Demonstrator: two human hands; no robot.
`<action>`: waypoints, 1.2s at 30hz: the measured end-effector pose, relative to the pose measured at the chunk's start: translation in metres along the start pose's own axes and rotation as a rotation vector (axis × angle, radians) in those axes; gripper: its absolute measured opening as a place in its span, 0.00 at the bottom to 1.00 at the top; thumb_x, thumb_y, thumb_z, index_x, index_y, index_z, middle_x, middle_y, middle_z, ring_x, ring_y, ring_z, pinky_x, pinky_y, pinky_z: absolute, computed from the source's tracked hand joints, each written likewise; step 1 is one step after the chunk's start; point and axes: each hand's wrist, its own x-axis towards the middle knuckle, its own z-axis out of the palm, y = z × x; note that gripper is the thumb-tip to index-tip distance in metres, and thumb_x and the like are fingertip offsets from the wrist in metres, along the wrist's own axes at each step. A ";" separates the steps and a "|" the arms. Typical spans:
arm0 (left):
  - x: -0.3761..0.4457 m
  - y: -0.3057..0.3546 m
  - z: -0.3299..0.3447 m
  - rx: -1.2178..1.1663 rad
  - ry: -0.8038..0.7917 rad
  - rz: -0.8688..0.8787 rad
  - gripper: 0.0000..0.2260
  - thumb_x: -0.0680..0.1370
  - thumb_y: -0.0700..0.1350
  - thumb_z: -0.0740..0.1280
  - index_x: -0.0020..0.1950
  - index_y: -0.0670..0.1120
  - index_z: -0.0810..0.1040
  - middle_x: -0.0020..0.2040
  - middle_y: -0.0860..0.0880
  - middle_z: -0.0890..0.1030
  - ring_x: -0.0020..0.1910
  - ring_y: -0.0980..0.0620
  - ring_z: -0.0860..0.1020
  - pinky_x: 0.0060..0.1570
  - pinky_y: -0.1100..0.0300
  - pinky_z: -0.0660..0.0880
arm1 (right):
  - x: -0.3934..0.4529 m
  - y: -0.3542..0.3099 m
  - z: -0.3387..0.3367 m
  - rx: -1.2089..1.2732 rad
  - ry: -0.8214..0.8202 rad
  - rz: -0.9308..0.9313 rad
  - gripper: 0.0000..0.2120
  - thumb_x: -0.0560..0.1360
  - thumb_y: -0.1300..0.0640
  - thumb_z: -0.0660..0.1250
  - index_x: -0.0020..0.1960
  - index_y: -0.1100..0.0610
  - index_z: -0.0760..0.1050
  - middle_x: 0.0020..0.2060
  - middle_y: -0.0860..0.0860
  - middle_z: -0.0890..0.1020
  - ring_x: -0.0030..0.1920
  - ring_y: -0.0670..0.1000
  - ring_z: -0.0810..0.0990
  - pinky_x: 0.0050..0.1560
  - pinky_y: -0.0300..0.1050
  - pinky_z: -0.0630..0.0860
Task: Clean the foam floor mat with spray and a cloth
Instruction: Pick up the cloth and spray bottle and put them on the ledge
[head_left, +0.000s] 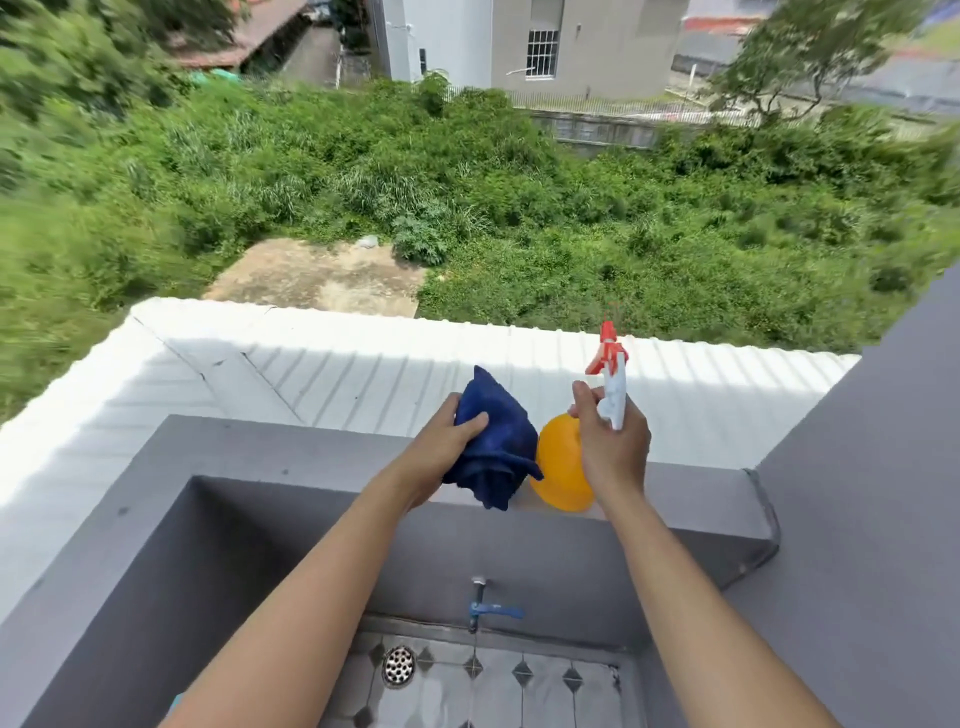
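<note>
My left hand grips a crumpled dark blue cloth just above the top of a grey parapet wall. Right beside it, my right hand holds a spray bottle by its neck. The bottle has an orange round body and a white and red trigger head pointing up and away. The bottle's base touches or hovers at the ledge; I cannot tell which. No foam mat is in view.
Below my arms is a grey wash basin with a tiled floor, a round drain and a blue-handled tap. A white corrugated roof lies beyond the wall, then dense green bushes. A grey wall rises at right.
</note>
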 end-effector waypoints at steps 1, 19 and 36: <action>0.011 -0.006 -0.007 -0.030 0.019 -0.043 0.09 0.80 0.48 0.61 0.60 0.51 0.70 0.54 0.47 0.81 0.49 0.47 0.82 0.39 0.54 0.78 | 0.004 0.004 0.007 -0.011 -0.007 0.010 0.14 0.76 0.47 0.67 0.42 0.58 0.78 0.35 0.49 0.83 0.33 0.41 0.77 0.34 0.36 0.70; 0.077 -0.120 -0.051 1.458 0.032 0.174 0.27 0.82 0.59 0.41 0.74 0.50 0.65 0.74 0.43 0.67 0.72 0.37 0.65 0.63 0.30 0.59 | 0.018 0.035 0.035 -0.184 0.143 -0.078 0.09 0.77 0.56 0.69 0.53 0.58 0.72 0.34 0.41 0.75 0.35 0.35 0.77 0.31 0.24 0.69; 0.072 -0.127 -0.069 1.577 -0.067 0.328 0.33 0.72 0.71 0.31 0.75 0.61 0.33 0.78 0.52 0.39 0.77 0.43 0.42 0.71 0.37 0.39 | 0.011 0.040 0.031 -0.207 0.026 -0.146 0.22 0.77 0.48 0.67 0.65 0.55 0.65 0.47 0.50 0.78 0.43 0.45 0.77 0.40 0.26 0.71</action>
